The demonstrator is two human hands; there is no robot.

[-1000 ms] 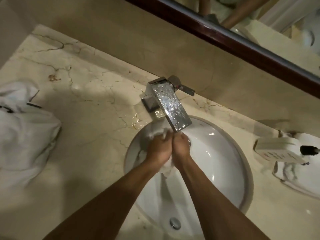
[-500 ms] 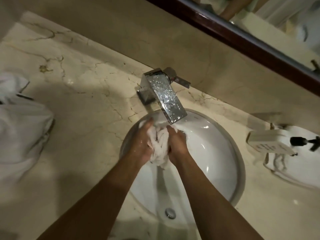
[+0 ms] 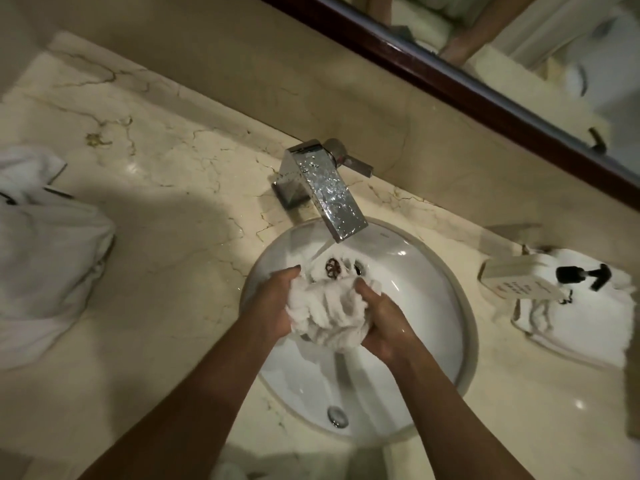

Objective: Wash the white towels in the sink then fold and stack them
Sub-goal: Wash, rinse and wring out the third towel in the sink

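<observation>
Sink [image 3: 446, 299] holds wet towel [image 3: 329, 311], gripped by left hand [image 3: 273, 303], right hand [image 3: 384, 323].

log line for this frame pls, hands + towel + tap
phase: washing | left hand: grips towel | right hand: grips towel | towel: bunched over sink | faucet: running

Head view, looking down. L hand [image 3: 277, 303] & R hand [image 3: 384, 323] grip a bunched wet white towel [image 3: 329, 313] from either side, over the white sink [image 3: 433, 306]. Chrome faucet [image 3: 325, 192] stands behind the basin, spout over the towel; drain [image 3: 337, 415] near the front. Marble tabletop [image 3: 166, 209]: white cloth pile [image 3: 45, 251] at far L; soap dispenser [image 3: 526, 282] on a folded white towel [image 3: 588, 327] at R. Mirror [image 3: 519, 46] along wall.
</observation>
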